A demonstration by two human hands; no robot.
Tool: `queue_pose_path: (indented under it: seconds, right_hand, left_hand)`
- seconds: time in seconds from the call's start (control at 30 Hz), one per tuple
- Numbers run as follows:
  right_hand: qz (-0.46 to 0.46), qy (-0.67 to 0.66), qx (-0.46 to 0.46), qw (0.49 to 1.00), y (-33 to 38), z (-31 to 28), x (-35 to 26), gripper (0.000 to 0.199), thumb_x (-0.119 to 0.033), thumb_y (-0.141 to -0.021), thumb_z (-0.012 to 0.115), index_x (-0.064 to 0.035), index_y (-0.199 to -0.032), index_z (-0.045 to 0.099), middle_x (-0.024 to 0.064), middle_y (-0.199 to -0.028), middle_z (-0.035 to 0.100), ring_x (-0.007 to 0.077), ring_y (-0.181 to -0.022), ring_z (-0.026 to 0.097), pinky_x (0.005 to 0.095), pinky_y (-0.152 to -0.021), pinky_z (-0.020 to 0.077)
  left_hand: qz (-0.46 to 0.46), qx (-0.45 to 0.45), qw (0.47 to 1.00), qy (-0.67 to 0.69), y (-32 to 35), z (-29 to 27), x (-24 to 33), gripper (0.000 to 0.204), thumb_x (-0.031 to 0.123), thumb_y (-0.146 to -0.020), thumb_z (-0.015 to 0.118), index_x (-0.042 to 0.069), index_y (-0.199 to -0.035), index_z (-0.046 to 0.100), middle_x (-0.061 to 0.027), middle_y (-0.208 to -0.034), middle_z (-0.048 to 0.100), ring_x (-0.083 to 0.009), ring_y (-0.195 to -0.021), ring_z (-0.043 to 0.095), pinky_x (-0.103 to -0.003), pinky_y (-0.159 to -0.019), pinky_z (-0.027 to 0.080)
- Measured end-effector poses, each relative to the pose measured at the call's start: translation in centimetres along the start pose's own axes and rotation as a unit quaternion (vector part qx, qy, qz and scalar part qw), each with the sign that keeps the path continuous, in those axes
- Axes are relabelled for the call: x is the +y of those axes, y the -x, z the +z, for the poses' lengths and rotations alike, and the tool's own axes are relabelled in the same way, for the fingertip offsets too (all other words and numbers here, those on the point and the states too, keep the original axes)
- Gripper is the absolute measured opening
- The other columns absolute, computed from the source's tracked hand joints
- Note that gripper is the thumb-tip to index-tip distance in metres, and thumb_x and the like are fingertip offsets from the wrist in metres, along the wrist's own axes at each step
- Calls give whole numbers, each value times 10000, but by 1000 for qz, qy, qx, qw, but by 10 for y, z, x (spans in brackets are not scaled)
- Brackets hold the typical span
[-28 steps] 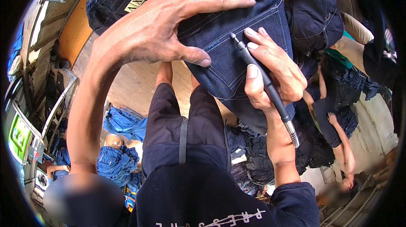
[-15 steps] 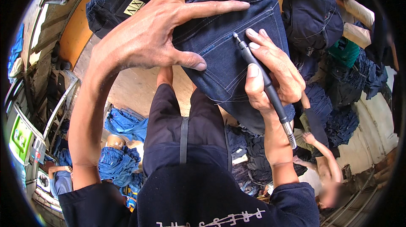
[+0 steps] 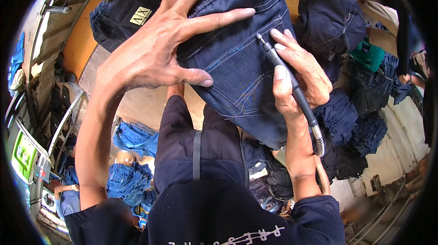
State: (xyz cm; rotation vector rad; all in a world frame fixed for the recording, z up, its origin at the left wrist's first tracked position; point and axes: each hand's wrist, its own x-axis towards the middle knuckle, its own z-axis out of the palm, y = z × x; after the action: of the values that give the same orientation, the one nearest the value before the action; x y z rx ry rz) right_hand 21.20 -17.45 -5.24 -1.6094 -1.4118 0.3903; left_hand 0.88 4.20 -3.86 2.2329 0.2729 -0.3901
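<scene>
Dark blue denim shorts (image 3: 237,78) with an elastic waistband and a stitched back pocket lie in front of me. My left hand (image 3: 157,46) is spread over their left side, thumb and fingers stretched wide across the cloth. Between the thumb and fingers of my right hand (image 3: 305,76) is a slim black rotary handpiece (image 3: 292,81), held like a pen. A springy metal sleeve hangs from its rear end. Its pale tip is at the pocket's top seam; I cannot tell whether it touches. A brighter blue worn streak shows along that seam.
A dark garment with a yellow label (image 3: 140,15) lies far left, and another with a red tag (image 3: 331,17) far right. Beside the latter is green cloth (image 3: 368,57). Heaped denim (image 3: 130,181) sits low left, darker piles (image 3: 351,128) right. Another person (image 3: 68,199) is at lower left.
The shorts and my left hand have shifted slightly left in view. The handpiece tip is farther right along the pocket seam. At right, the other person's raised arm has left its place.
</scene>
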Motion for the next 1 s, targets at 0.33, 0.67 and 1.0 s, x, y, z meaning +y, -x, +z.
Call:
queue_pose_path:
  seconds: [0.33,0.67,1.0]
  right_hand:
    - [-9,18,23,1000,-4,3,2,308,-86,-919,676,137,-1117,753,322,-1107,793,408,-1128,788,546,-1089,589]
    - [-3,35,38,999,-2,4,3,297,-62,-913,674,130,-1125,754,310,-1133,796,404,-1131,787,535,-1090,590]
    - [-23,6,2,1000,1,1,3,313,-72,-884,675,140,-1101,755,305,-1121,798,409,-1127,789,552,-1100,578]
  left_hand:
    - [-35,-28,999,-6,-2,-2,2,1021,619,-842,862,435,-1713,361,-207,-1832,-32,-531,-1660,-65,-785,-1296,121]
    - [-41,-16,999,-4,-4,-2,7,1052,647,-807,876,445,-1707,371,-195,-1837,-52,-539,-1656,-79,-800,-1283,139]
    - [-10,10,1000,-18,1,4,-3,1054,623,-793,895,429,-1701,396,-200,-1836,-44,-542,-1659,-58,-802,-1276,153]
